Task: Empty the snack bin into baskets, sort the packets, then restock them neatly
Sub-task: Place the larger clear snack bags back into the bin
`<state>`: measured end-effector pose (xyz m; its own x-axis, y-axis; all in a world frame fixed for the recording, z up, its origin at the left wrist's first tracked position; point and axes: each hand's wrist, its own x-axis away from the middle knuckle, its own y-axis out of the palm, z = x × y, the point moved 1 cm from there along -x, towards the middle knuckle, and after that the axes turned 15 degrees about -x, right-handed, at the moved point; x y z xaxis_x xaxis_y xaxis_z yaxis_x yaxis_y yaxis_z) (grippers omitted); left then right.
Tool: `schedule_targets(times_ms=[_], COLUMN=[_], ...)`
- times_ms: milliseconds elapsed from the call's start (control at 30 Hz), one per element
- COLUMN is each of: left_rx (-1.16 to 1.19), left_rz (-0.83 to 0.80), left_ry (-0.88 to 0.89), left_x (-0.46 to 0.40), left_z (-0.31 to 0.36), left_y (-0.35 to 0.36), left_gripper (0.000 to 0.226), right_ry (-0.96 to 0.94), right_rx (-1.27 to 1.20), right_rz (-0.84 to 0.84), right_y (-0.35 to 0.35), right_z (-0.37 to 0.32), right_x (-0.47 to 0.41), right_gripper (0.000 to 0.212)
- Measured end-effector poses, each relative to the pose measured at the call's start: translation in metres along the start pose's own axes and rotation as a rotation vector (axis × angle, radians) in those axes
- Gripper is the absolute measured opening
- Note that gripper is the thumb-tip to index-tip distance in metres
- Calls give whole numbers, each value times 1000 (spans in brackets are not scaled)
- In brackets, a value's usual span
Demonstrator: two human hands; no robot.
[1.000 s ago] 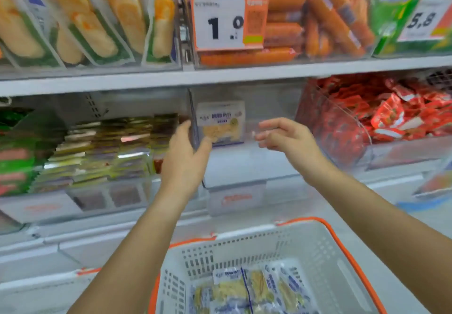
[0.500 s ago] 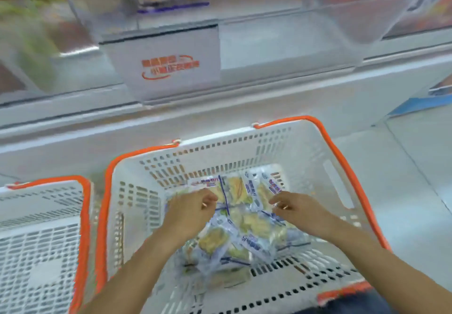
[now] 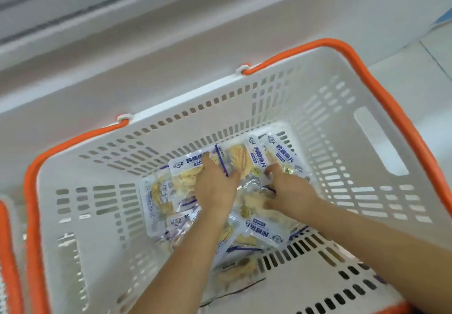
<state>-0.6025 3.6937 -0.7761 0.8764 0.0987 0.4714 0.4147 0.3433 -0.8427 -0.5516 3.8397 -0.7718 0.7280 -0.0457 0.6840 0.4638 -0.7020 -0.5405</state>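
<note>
I'm reaching both hands down into the white basket w/ the orange rim, working in the pile of fish-slice packets lying loose on its floor. My left hand is resting on the far-left packet, fingers curling over its top edge; looks like a grip starting, but I can't tell if it's actually clenched on it. My right hand is digging in just right of it, fingertips tucked down among the packets near the middle; whether it's pinching one or just pressing, can't tell either, the fingers are hidden.

Packets are lying jumbled: some face up, some flipped, a couple leaning against the far-right wall, others overlapping toward the near side. A second basket is showing just at the left edge, beside this one.

Step, as I read it: sorting/gathering the packets, prob. ahead of restocking. Next move needs me to square several into a stack, all facing one way, get a firm grip on both ends, then lift w/o slippery film sliding out.
</note>
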Motion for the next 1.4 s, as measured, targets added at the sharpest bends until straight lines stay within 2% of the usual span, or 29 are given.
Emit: schedule_targets(times_ms=[67, 167, 200, 267, 333, 400, 533, 600, 667, 767, 833, 867, 933, 1033, 1100, 1167, 1267, 1333, 1367, 1400], left_rx=[225, 691, 794, 897, 933, 950, 1023, 1122, 1189, 1065, 967, 941, 891, 739, 610, 605, 608, 700, 776, 829], left_rz=[-57, -212, -233, -269, -321, -364, -406, -371, -337, -251, -248, -261, -284, -300, -325, -359, -381, -453, -510, -559], left_ry=[-82, -223, -263, -290, -254, -202, -189, -241, -262, -246, -227, -224, -227, -197, -199, -230, -203, -197, -207, -202], left_x=[-5, -11, -11, -6, 1, 7, 20, 27, 34, 44, 48, 49, 53, 58, 56, 51, 43, 37, 35, 33], left_z=[2, 4, 4, -1, -11, -22, -24, -23, -21, -20, -17, -15, -7, 0, -2, -6, -11, -14, -15, -17], left_y=[3, -4, -10, -26, -43, -53, -50, -45, -44, -45, -40, -37, -33, -28, -32, -39, -42, -39, -37, -35], left_gripper=[55, 11, 6, 11, 7, 12, 15, 16, 31, 87, 105, 103, 84, 48, 35, 43, 69, 100, 108, 105], right_ry=[43, 114, 131, 130, 98, 95, 215, 216, 191, 179, 149, 123, 76, 49, 78, 89, 63, 20, 8, 13], right_rx=[-169, -378, -411, -364, -340, -491, -1074, -1188, -1311, -1492, -1559, -1560, -1498, -1351, -1327, -1317, -1225, -1225, -1232, -1246], right_rz=[-4, 5, -9, -46, -13, 51, 4, -13, -24, -70, -132, -166, -205, -165, -118, -96, -65, -98, -121, -133], right_y=[-11, -36, -45, -62, -77, -84, -76, -71, -70, -70, -68, -66, -63, -57, -56, -56, -55, -54, -54, -54], right_z=[2, -1, -1, 1, 4, 7, 4, 2, 1, 0, -2, -4, -6, -9, -8, -9, -9, -10, -11, -10], right_x=[-1, -2, -2, 3, 10, 17, 19, 18, 18, 19, 19, 19, 20, 23, 24, 24, 28, 29, 29, 29], right_gripper=[69, 77, 77, 62, 33, 12, 16, 16, 18, 22, 20, 18, 27, 35, 36, 31, 15, 5, 6, 10])
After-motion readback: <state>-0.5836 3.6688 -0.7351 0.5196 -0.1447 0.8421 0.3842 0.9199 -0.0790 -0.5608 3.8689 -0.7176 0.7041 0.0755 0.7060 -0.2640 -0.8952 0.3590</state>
